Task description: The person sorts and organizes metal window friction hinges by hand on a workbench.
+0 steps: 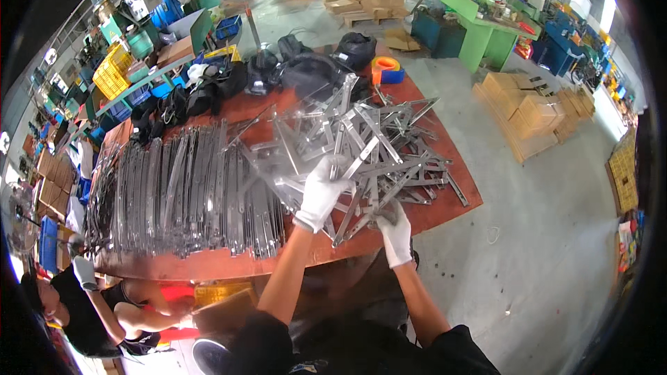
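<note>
My left hand (321,198), in a white glove, is closed around a flat metal strip (338,140) at the near side of a tangled pile. My right hand (395,233) wears a white glove with greyed fingertips. Its fingers are bent together on the lower end of a metal strip (361,223), close to the table's front edge; the fingertips are partly hidden. Beyond both hands spreads the loose heap of slotted metal strips (410,166), lying crosswise. Clear plastic film (267,166) lies left of my left hand, beside long rows of wrapped metal strips (180,194).
Everything lies on a red-brown table (455,142). Black bags (306,72) and an orange-and-blue tape roll (387,70) stand along its far side. At the left, a seated person (83,305) wears white gloves. Cardboard boxes (535,114) sit on the floor to the right.
</note>
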The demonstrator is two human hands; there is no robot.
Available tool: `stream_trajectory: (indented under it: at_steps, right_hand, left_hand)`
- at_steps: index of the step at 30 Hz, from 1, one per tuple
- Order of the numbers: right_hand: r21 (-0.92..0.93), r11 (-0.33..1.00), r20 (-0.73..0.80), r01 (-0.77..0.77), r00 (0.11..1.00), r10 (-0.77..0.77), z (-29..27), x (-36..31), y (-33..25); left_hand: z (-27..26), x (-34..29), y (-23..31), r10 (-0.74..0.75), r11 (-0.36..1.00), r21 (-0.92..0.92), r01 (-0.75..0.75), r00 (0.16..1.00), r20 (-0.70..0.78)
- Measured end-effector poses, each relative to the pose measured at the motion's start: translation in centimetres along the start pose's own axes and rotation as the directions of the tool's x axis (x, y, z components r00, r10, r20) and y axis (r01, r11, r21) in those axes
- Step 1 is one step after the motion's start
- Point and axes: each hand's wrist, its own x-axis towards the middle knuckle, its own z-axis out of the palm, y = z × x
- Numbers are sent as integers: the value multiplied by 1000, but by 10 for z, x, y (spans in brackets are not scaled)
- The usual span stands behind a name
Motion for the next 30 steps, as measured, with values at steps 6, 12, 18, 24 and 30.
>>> stream_trajectory:
  at_steps: [6, 12, 18, 24, 30]
  right_hand:
    - [-186, 981, 108, 60, 993, -40, -2, -59, -53]
    - [-47, 998, 663, -33, 746, 56, 38, -93, -124]
    - [-115, 970, 832, 215, 554, -24, 44, -107, -119]
    - [-32, 978, 483, -206, 854, 195, 20, -133, -103]
    - [-533, 841, 488, 94, 846, 214, 24, -136, -99]
  left_hand:
    - [-5, -63, 75, -2, 966, -256, -37, 989, -151]
    - [3, -154, 80, -94, 617, -771, 157, 988, 126]
    - [-10, -194, 47, -46, 852, -501, 153, 975, 219]
    - [-40, -153, 94, 477, 838, 171, -518, 848, 230]
    - [-29, -122, 102, -68, 893, -446, 67, 998, 14]
